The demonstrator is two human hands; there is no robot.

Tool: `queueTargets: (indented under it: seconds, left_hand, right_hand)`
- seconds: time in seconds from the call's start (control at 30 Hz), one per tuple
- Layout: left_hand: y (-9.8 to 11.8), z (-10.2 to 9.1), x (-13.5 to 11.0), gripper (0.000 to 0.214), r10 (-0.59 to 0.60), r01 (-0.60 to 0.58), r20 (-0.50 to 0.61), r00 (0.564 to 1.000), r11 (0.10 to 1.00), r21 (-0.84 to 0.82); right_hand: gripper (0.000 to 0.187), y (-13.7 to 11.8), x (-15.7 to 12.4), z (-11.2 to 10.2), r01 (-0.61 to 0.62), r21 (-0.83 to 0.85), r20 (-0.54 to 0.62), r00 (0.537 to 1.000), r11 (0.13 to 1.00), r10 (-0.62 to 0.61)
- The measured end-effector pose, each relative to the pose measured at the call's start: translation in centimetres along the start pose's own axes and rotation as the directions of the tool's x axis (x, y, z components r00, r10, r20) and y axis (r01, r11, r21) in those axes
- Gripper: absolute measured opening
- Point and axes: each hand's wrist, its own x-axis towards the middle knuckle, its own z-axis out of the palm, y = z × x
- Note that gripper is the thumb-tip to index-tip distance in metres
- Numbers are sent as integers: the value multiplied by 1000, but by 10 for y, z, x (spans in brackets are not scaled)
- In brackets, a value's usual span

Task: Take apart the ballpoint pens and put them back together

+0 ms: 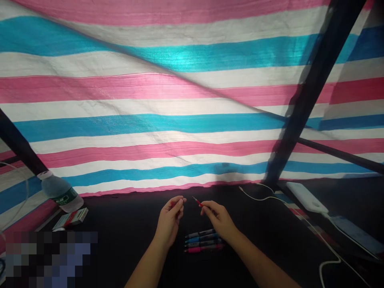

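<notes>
My left hand (171, 216) is raised over the dark surface with its fingers pinched on a small red piece, perhaps a pen cap (174, 204), that I can barely make out. My right hand (217, 218) pinches a thin red pen (198, 202) whose tip points up and left toward the left hand. The two hands are a short gap apart. Just below them, several pens (204, 241) lie side by side on the black surface (135, 228); the nearest one is pink.
A striped pink, white and blue tarp (168, 120) hangs behind. A plastic water bottle (60, 192) and a small box (71, 218) lie at the left. A white power bank (306, 197) with white cables (318, 236) sits at the right, beside dark poles (303, 104).
</notes>
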Motion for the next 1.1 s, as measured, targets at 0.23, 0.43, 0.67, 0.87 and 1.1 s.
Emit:
queueTargets:
  seconds: [0.23,0.43,0.67,0.87,1.1]
  left_hand:
    - [1,1,2,33,-110,105,-20,994,982,-157]
    - [-1,-2,3,33,-106,104,-5,994,985,-140]
    - [-1,-4,3,31,-109,110,17,994,984,-140]
    - [0,-2,3,34,-116,117,20,993,987,-114]
    - [4,0,-1,37,-81,81,33,996,997,14]
  right_hand:
    - [29,0,-1,1,-45,59,-28,998,997,47]
    - [28,-2,-1,1,-52,96,-18,998,994,54]
    - [26,-3,-2,2,-51,91,2,999,995,51]
    - [25,-2,-2,2,-36,66,7,999,997,35]
    - [20,-1,-5,3,-13,33,44,999,999,12]
